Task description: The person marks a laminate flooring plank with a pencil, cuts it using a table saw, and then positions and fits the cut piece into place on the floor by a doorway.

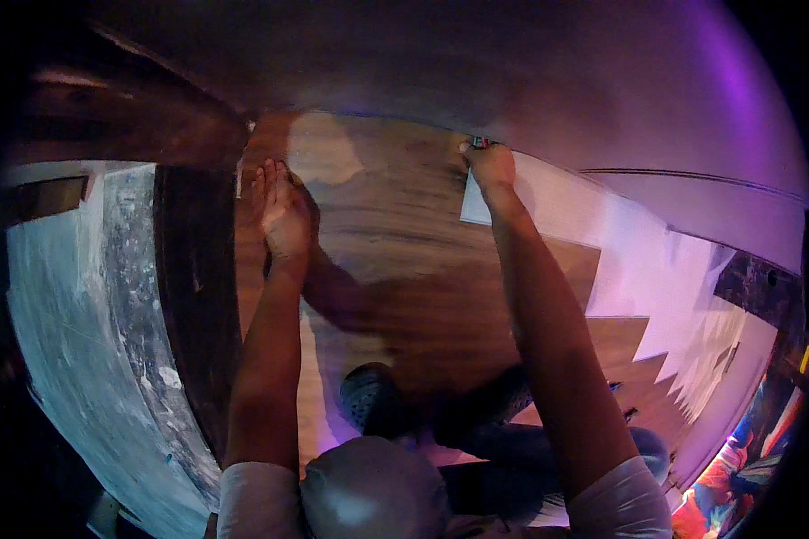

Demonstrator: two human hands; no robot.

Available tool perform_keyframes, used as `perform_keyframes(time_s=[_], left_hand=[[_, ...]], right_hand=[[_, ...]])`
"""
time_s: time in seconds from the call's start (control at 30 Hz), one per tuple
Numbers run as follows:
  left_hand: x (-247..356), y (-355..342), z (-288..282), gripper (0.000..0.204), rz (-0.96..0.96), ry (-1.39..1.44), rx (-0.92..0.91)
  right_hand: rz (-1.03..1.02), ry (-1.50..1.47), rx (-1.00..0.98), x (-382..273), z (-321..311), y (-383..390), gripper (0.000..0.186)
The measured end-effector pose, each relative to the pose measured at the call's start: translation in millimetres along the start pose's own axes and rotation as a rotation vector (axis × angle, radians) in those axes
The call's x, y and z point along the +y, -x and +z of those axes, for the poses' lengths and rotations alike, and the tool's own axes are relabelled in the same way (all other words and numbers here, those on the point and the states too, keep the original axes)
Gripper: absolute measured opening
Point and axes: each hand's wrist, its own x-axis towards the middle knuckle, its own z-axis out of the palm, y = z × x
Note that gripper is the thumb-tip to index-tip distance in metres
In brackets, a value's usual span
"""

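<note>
"How far along is the floor looking?"

"The brown wood-patterned planks (413, 202) are covering the stretch right in front of me, from the dark strip (193, 296) on my left up to the foot of the wall (404, 76). On my right their ends are stepping down like a staircase, and beyond them the white sheet (634, 242) is showing bare, so I'm judging that part as left uncovered."

"And what are your fingers doing?"

"My left hand (285, 220) is lying on the planks near their left end, fingers stretched out and mostly close together, holding nothing that I can see. My right hand (494, 168) is resting up by the wall, where the planks are giving way to the sheet. Its fingers are curling around a small thing (481, 141) with reddish and greenish flecks (too little is peeking out for me to name it)."

"How are the surfaces looking?"

"The planks are showing long, streaky grain, with crisp square corners along the steps. The sheet is looking flat and pale, catching a violet tint. Past the strip, a bluish surface (72, 310) is looking worn and scuffed."
</note>
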Motion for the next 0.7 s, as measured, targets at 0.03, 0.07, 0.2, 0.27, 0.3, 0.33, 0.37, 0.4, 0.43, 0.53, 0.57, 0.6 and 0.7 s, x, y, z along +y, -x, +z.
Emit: perform_keyframes(time_s=[0.03, 0.07, 0.2, 0.27, 0.3, 0.33, 0.37, 0.4, 0.43, 0.53, 0.57, 0.6, 0.7], left_hand=[[-4, 0, 1, 0.046, -0.011, 0.021, 0.011], [-7, 1, 1, 0.046, -0.004, 0.018, 0.015], [-8, 3, 2, 0.045, 0.008, 0.014, 0.019], [-12, 4, 4, 0.045, 0.018, 0.019, 0.022], [-22, 9, 7, 0.046, 0.024, 0.018, 0.025], [-28, 9, 8, 0.046, 0.029, 0.015, 0.035], [-18, 3, 11, 0.046, 0.036, 0.038, 0.033], [-12, 2, 9, 0.046, 0.036, 0.044, 0.025], [-12, 5, 5, 0.046, 0.030, 0.040, 0.007], [-10, 2, 3, 0.046, 0.042, 0.010, -0.004], [-11, 3, 2, 0.047, 0.037, 0.015, -0.009], [-12, 4, 1, 0.047, 0.032, 0.020, -0.014], [-11, 3, 5, 0.047, 0.036, 0.030, 0.002]], right_hand=[[-0.008, 0.002, -0.014, -4, -2, 3, 0.033], [-0.015, 0.004, -0.027, -8, -3, 7, 0.034], [0.048, -0.137, -0.053, -30, -18, 26, 0.039], [0.042, -0.106, -0.119, -49, -31, 37, 0.044], [0.020, -0.098, -0.105, -49, -29, 37, 0.046], [-0.005, -0.092, -0.090, -50, -27, 35, 0.049], [-0.029, -0.083, -0.006, -26, -18, 22, 0.051], [-0.053, -0.077, 0.061, -12, -10, 13, 0.053], [-0.059, -0.075, 0.034, -10, -10, 11, 0.055], [-0.048, -0.043, -0.029, -9, -10, 7, 0.059], [-0.025, -0.015, -0.038, -12, -11, 8, 0.059], [-0.002, 0.012, -0.047, -15, -12, 10, 0.059], [0.001, 0.062, -0.076, -10, -12, 3, 0.059]])
